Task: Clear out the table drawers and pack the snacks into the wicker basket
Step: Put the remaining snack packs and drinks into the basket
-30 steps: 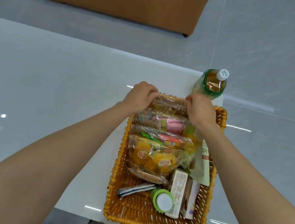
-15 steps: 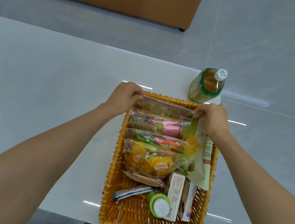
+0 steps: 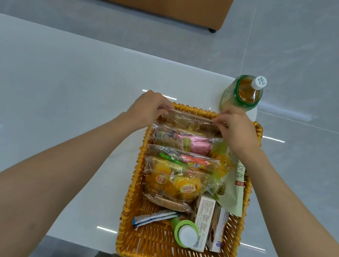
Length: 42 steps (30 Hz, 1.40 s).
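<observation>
White surface [image 3: 36,88]: glossy, carries the basket near its right end.
Left hand [image 3: 148,108]: at the basket's far left corner; the grip is narrow, fingers curled and pinching the left edge of the clear bag.
Wicker basket [image 3: 126,217]: orange-brown, rectangular, its near end at the surface's near edge.
Sachet [image 3: 153,216]: blue and white, flat on the basket floor at the near left.
Clear bag [image 3: 190,121]: brown snacks inside, held between both hands against the basket's far wall.
Packed bags [image 3: 181,159]: three more clear bags overlap in a row behind it, one with pink sweets, one with red and green wrappers, one with orange jelly cups.
Small bottle [image 3: 185,233]: green-capped, lying beside the boxes.
Boxes [image 3: 205,219]: two narrow cartons side by side, near right.
Tea bottle [image 3: 240,93]: upright on the surface, just beyond the far right corner.
Right hand [image 3: 238,132]: grip narrow, fingertips pinching the bag's right edge.
Green pouch [image 3: 233,190]: leaning along the right wall.
</observation>
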{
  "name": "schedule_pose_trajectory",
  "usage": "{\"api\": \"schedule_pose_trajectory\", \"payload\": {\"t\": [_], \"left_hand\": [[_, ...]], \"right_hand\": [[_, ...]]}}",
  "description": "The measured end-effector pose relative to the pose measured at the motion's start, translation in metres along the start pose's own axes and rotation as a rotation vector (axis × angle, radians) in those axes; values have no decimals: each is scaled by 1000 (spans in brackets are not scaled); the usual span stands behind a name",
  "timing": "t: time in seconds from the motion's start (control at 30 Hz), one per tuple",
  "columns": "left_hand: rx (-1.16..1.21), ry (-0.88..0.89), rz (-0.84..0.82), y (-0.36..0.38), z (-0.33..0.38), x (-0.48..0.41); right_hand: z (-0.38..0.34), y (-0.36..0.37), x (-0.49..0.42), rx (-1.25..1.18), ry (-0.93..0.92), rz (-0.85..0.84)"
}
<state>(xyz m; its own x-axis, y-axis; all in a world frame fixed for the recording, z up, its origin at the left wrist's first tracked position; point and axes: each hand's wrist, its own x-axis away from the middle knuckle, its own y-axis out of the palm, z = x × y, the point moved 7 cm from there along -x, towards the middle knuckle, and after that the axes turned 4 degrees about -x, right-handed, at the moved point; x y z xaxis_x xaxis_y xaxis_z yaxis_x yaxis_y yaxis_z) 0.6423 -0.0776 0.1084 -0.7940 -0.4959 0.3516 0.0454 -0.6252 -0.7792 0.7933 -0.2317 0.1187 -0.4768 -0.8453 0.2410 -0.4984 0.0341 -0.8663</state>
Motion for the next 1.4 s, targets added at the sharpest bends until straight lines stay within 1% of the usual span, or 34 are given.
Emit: {"api": "schedule_pose_trajectory", "payload": {"t": [0.07,0.13,0.23,0.27,0.3,0.33,0.37,0.4,0.43,0.47,0.5,0.53,0.57,0.6,0.67,0.73,0.83,0.93,1.0,1.07,1.1,1.13,1.17,1.27,1.33,1.4], "left_hand": [[-16,21,17,-4,-1,2],[-34,28,36,-5,1,1],[-13,-44,109,-4,2,4],[-22,-56,152,-3,6,9],[-39,-45,203,-3,10,17],[-52,-9,250,-3,15,26],[-56,38,275,-1,20,37],[-61,71,257,3,22,46],[-79,85,199,11,21,54],[-129,83,130,20,19,60],[-211,69,75,29,16,64],[-296,44,38,36,12,66],[-360,12,19,38,9,64],[-404,-17,7,39,6,60],[-429,-58,0,35,6,50],[-396,-78,32,25,7,44],[-356,-13,96,19,17,53],[-245,13,155,23,25,72],[-124,-34,220,28,22,85],[-54,-101,273,32,16,99],[-59,-114,275,35,14,104],[-65,-125,251,40,12,109],[-61,-143,205,45,9,111],[-66,-181,42,53,1,106],[-113,-178,-35,51,2,99],[-129,-184,-25,44,4,100]], "right_hand": [[8,4,9,25,46,14],[13,8,14,-14,118,53],[19,6,15,-104,267,123],[19,2,16,-104,286,153],[16,-3,19,-96,264,195],[8,-9,22,-85,195,247],[-3,-14,26,-77,92,290],[-15,-14,32,-63,-23,299],[-25,-7,38,-40,-118,251],[-30,5,42,-13,-159,154],[-30,18,44,10,-138,34],[-25,30,46,26,-74,-71],[-20,37,47,23,-2,-132],[-16,39,48,3,56,-147],[-14,37,47,-26,117,-122],[-18,31,51,-17,123,-69],[-14,21,64,-77,155,47],[-10,22,79,-132,180,108],[-12,22,89,-184,163,193],[-9,19,101,-280,231,294],[-6,21,106,-315,280,306],[-3,27,110,-329,324,269],[-1,37,113,-339,351,195],[0,63,114,-343,360,-39],[-1,65,110,-314,346,-102],[-7,56,108,-250,305,-103]]}}
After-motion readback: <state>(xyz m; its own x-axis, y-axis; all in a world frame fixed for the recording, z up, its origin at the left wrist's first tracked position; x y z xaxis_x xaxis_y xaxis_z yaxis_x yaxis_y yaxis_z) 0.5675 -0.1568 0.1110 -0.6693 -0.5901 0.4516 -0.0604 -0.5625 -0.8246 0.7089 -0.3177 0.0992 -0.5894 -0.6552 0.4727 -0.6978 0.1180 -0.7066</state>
